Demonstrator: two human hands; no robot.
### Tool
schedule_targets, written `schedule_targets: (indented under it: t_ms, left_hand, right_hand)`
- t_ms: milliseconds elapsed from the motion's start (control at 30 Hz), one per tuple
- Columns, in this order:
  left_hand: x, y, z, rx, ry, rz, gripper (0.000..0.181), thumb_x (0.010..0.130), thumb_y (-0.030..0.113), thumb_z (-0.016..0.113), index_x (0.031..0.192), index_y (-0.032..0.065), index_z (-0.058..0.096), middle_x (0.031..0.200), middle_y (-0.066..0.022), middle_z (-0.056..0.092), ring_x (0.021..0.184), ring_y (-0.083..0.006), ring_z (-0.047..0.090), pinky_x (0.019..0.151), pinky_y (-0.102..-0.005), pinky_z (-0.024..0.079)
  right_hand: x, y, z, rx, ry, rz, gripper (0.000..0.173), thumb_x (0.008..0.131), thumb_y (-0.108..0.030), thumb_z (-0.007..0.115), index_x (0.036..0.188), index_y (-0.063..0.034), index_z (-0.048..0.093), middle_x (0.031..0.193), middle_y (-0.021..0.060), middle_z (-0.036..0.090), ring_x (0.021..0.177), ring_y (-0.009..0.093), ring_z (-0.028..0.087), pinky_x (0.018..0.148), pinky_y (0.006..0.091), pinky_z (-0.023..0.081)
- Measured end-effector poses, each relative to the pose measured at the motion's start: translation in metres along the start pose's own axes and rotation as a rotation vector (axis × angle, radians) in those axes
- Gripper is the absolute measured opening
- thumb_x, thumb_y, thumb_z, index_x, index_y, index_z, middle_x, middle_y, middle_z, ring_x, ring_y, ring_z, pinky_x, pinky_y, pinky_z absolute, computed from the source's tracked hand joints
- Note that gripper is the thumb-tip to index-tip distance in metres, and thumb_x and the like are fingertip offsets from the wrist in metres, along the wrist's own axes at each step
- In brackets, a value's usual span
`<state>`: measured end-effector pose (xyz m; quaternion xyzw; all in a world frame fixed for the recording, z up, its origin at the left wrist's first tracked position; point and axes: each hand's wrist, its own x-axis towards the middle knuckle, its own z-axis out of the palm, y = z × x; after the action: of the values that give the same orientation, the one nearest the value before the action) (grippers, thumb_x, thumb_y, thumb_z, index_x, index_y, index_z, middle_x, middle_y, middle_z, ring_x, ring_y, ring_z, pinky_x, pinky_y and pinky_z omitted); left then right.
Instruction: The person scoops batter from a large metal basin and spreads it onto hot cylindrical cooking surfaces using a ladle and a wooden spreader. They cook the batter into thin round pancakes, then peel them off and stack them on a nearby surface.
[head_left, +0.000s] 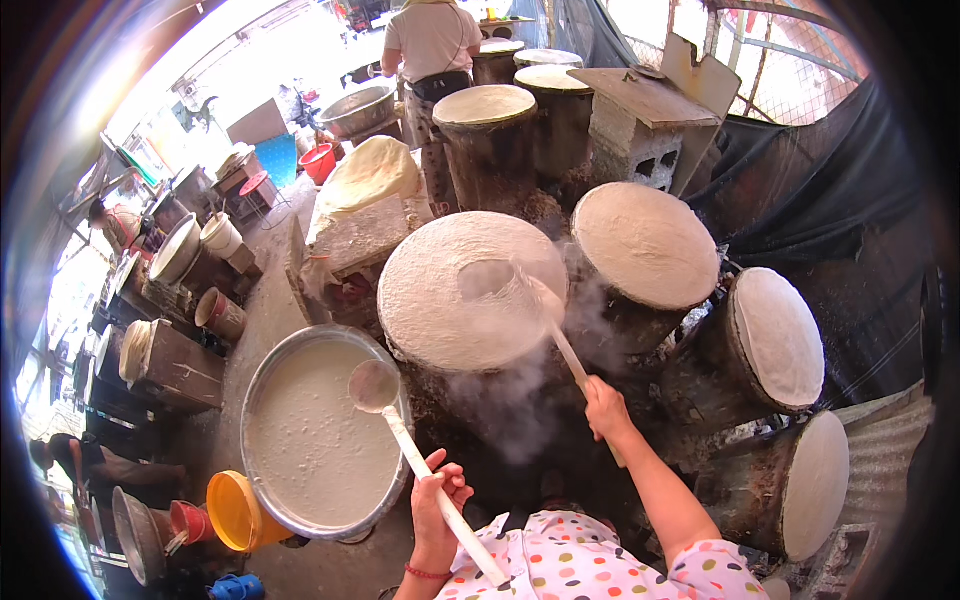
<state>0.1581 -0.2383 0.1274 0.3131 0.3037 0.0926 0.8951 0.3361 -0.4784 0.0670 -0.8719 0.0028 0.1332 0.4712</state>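
Observation:
My left hand (439, 502) holds a ladle (409, 442) by its long white handle. The ladle's round bowl hangs over a large metal basin (250, 420) of pale, lumpy batter (322, 442). In my right hand (606, 409) is the shaft of a wooden spreader (568, 349). Its blurred head rests on the pale batter layer (427, 300) that coats a round griddle top ahead of me. A bare oval patch (484, 279) shows near the middle of that layer. Steam rises around the spreader and the griddle's near edge.
Coated drum stoves curve round to my right, including a near one (645, 244) and a lower one (780, 337). A stack of flatbreads (367, 176) lies beyond the griddle. A yellow bucket (238, 514) touches the basin's left side. Another person (433, 45) stands at the far stoves.

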Motion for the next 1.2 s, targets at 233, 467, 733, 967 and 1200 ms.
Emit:
schedule_targets:
  t_ms: [233,467,733,967,1200]
  left_hand:
    - [0.005,-0.016,0.014,0.007,0.023,-0.004,0.036,0.087,0.012,0.052,0.122,0.0050,0.049,0.088,-0.0050,0.060,0.074,-0.0129,0.058,0.064,-0.0285,0.055]
    - [0.014,-0.035,0.028,-0.067,0.037,0.014,0.042,0.085,0.011,0.054,0.124,0.0014,0.046,0.088,-0.0091,0.061,0.074,-0.0143,0.058,0.064,-0.0303,0.056]
    - [0.016,-0.039,0.035,-0.088,0.085,0.103,0.043,0.085,0.014,0.055,0.126,0.0028,0.047,0.088,-0.0077,0.060,0.075,-0.0138,0.057,0.064,-0.0306,0.055]
    - [0.012,-0.040,0.044,-0.098,0.201,0.142,0.040,0.086,0.016,0.052,0.124,0.0056,0.049,0.086,-0.0045,0.060,0.072,-0.0128,0.056,0.063,-0.0291,0.053]
    - [0.027,-0.035,0.053,-0.073,0.185,0.134,0.040,0.087,0.016,0.051,0.125,0.0046,0.048,0.087,-0.0058,0.059,0.073,-0.0133,0.057,0.064,-0.0303,0.054]
  right_hand:
    - [-0.015,0.035,0.001,-0.244,0.035,-0.313,0.024,0.098,-0.028,0.041,0.108,-0.0132,0.057,0.081,0.0245,0.063,0.079,0.044,0.061,0.067,0.0523,0.049]
    - [0.069,0.029,-0.032,-0.228,0.115,-0.317,0.023,0.097,-0.028,0.042,0.100,-0.0104,0.056,0.080,0.0244,0.062,0.079,0.046,0.059,0.067,0.0547,0.047]
    - [0.077,0.050,-0.036,-0.418,0.007,-0.560,0.014,0.096,-0.023,0.045,0.092,-0.0109,0.052,0.069,0.0196,0.062,0.068,0.041,0.062,0.059,0.0508,0.050]
    - [0.167,0.033,-0.060,-0.477,0.054,-0.520,0.018,0.097,-0.024,0.042,0.092,-0.0098,0.050,0.069,0.0224,0.062,0.068,0.043,0.062,0.059,0.0529,0.049]
    - [0.209,-0.057,-0.036,-0.177,0.093,-0.438,0.030,0.094,-0.026,0.049,0.122,-0.0183,0.057,0.096,0.0201,0.066,0.089,0.040,0.063,0.075,0.0467,0.050]
